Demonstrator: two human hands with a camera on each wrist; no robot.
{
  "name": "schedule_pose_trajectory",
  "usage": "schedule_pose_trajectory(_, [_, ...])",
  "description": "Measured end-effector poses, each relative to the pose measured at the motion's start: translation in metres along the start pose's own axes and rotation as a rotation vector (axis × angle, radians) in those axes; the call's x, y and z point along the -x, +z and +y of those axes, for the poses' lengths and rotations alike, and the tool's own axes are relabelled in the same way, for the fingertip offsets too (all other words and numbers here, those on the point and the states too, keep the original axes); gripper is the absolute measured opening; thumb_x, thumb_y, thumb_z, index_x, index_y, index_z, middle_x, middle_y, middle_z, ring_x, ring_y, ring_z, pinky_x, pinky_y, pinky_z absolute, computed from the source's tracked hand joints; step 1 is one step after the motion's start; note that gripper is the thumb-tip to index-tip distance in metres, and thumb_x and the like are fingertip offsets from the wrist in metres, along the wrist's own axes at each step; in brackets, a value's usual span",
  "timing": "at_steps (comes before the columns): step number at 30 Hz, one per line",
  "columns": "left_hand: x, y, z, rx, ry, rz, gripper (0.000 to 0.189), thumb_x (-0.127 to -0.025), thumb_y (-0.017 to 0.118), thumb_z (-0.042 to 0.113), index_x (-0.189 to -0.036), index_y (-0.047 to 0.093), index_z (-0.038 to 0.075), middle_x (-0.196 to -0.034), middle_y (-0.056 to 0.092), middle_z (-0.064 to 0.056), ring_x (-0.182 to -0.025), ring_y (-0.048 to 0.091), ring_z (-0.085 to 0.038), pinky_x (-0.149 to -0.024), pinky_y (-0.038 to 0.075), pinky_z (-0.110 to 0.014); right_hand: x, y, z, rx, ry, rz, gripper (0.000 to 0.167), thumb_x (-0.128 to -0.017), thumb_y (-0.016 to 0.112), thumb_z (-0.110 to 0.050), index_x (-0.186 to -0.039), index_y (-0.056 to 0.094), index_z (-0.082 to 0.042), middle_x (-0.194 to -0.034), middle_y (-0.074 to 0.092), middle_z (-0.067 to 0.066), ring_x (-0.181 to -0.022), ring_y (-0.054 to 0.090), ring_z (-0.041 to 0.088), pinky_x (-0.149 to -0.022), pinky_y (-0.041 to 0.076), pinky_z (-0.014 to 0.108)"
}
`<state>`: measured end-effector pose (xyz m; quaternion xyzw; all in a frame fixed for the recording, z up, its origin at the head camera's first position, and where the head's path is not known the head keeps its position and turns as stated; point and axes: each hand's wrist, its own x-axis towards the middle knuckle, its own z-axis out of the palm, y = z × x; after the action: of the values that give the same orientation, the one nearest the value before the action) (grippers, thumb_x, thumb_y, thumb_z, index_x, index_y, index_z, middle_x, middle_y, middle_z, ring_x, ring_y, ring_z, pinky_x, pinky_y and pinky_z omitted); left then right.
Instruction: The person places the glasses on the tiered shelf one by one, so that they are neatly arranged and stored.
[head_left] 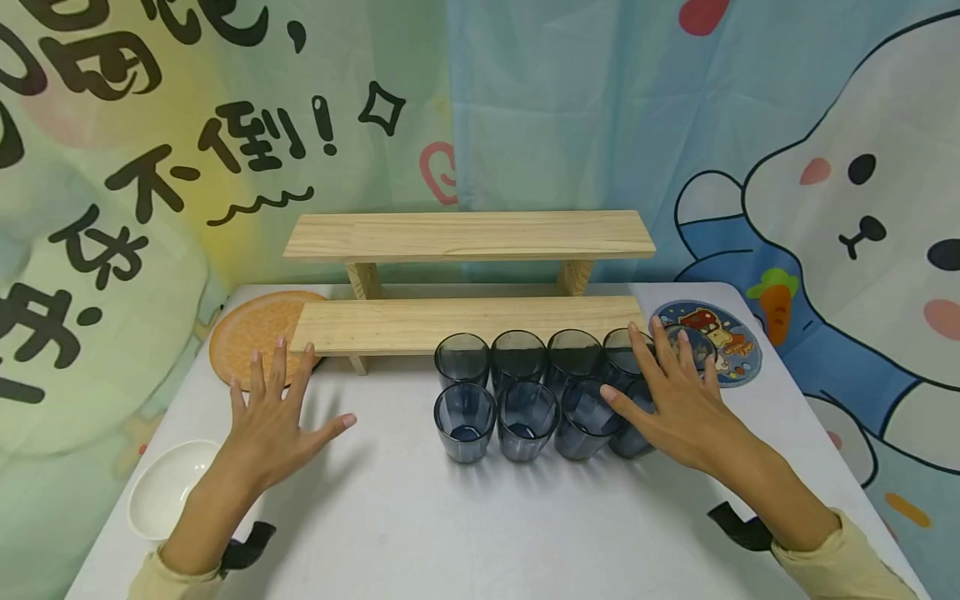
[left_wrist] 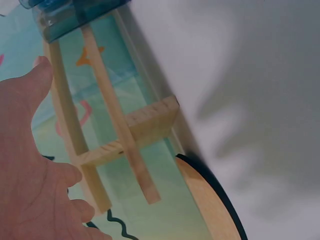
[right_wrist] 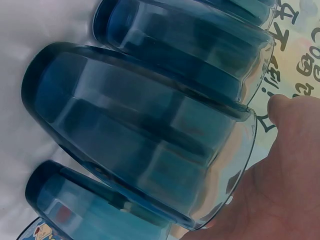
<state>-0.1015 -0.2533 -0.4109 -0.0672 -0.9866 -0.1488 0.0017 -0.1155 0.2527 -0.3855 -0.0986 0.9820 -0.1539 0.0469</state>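
Several blue-tinted clear glasses stand upright on the table in two rows, a front row (head_left: 465, 425) and a back row (head_left: 517, 358). My right hand (head_left: 686, 412) is spread over the right end of these rows, fingers extended, hiding parts of the glasses there. In the right wrist view, a large glass (right_wrist: 130, 130) sits beside that hand; whether they touch, I cannot tell. To the left, my left hand (head_left: 273, 433) is spread with nothing in it, near the left end of a two-tier wooden shelf (head_left: 472, 325). The left wrist view also shows that shelf beyond the thumb.
A round orange mat (head_left: 255, 333) lies left of the shelf. A round blue patterned mat (head_left: 738, 358) is on the right, with another glass rim (head_left: 701, 346) over it. A white bowl (head_left: 161, 492) stands beside the left forearm. A printed curtain (head_left: 532, 125) hangs behind the table.
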Motion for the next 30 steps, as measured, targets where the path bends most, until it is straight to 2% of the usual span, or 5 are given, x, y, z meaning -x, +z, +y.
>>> schedule_pose_trajectory(15, [-0.003,-0.005,-0.004,0.079,0.026,0.087,0.112,-0.095,0.067,0.066,-0.171,0.004,0.012,-0.175,-0.006,-0.027,-0.157,0.000,-0.060,-0.115,0.002,-0.085,0.006,-0.009,0.001,-0.103,-0.018,0.057,0.095,-0.106,0.049,-0.063,-0.170,-0.008,-0.022,-0.176,-0.013,0.014,-0.158,-0.007,0.055,-0.120,-0.011,0.077])
schedule_pose_trajectory(22, [-0.014,-0.005,-0.008,0.248,0.061,0.256,0.109,-0.094,0.079,0.044,-0.167,0.013,-0.001,-0.169,0.018,-0.035,-0.154,0.020,-0.058,-0.117,0.015,-0.080,0.018,-0.014,0.003,-0.336,-0.028,0.338,0.072,-0.106,0.064,-0.041,-0.167,0.031,-0.021,-0.167,0.037,0.019,-0.148,0.038,0.054,-0.109,0.033,0.080])
schedule_pose_trajectory(25, [-0.019,-0.003,-0.010,0.348,0.046,0.306,0.103,-0.095,0.081,0.035,-0.166,0.016,-0.004,-0.168,0.023,-0.035,-0.154,0.023,-0.056,-0.118,0.021,-0.077,0.022,-0.010,0.007,-0.404,-0.046,0.474,0.059,-0.106,0.067,-0.028,-0.160,0.047,-0.017,-0.154,0.055,0.018,-0.139,0.053,0.046,-0.119,0.044,0.045])
schedule_pose_trajectory(28, [-0.027,0.001,-0.013,0.416,0.012,0.335,0.100,-0.096,0.080,0.032,-0.166,0.017,-0.004,-0.167,0.024,-0.034,-0.154,0.024,-0.054,-0.119,0.024,-0.074,0.028,-0.005,0.013,-0.459,-0.047,0.556,0.052,-0.106,0.068,-0.020,-0.155,0.053,-0.016,-0.148,0.061,0.016,-0.139,0.058,0.016,-0.113,0.038,0.011])
schedule_pose_trajectory(30, [-0.033,0.004,-0.016,0.445,-0.017,0.337,0.100,-0.097,0.079,0.033,-0.166,0.016,-0.004,-0.167,0.021,-0.034,-0.154,0.022,-0.054,-0.120,0.023,-0.074,0.031,0.000,0.016,-0.501,-0.044,0.587,0.050,-0.106,0.067,-0.016,-0.154,0.054,-0.014,-0.146,0.062,0.018,-0.134,0.055,-0.003,-0.109,0.035,0.003])
